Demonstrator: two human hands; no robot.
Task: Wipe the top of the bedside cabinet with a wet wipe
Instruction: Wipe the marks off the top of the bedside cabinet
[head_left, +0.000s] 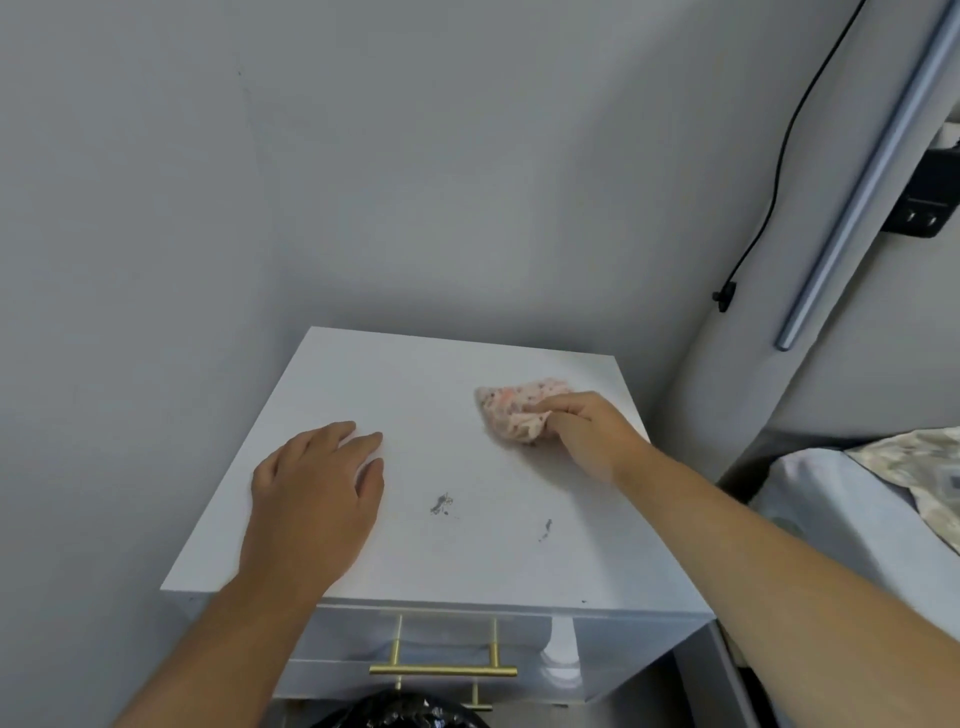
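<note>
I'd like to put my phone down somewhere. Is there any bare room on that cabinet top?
The cabinet top is bare along the back by the wall, and between the left hand and the wet wipe in the right hand. The front middle has dirt smudges; both hands crowd the sides.

One bedside cabinet (415, 395), white, serves as the landmark. Two hands rest on its top: one left hand (317, 499) at the near left part, lying flat with fingers extended, and one right hand (587, 431) at the far right part, closed around one crumpled wet wipe (514, 410), pinkish with dark specks. Two dark smudges (441, 504) mark the top's near centre. Two brass bar handles (441, 670) show on the cabinet's front. One black bag (400, 714) lies below the front. One black cable (779, 156) hangs on the wall behind and to the right.
</note>
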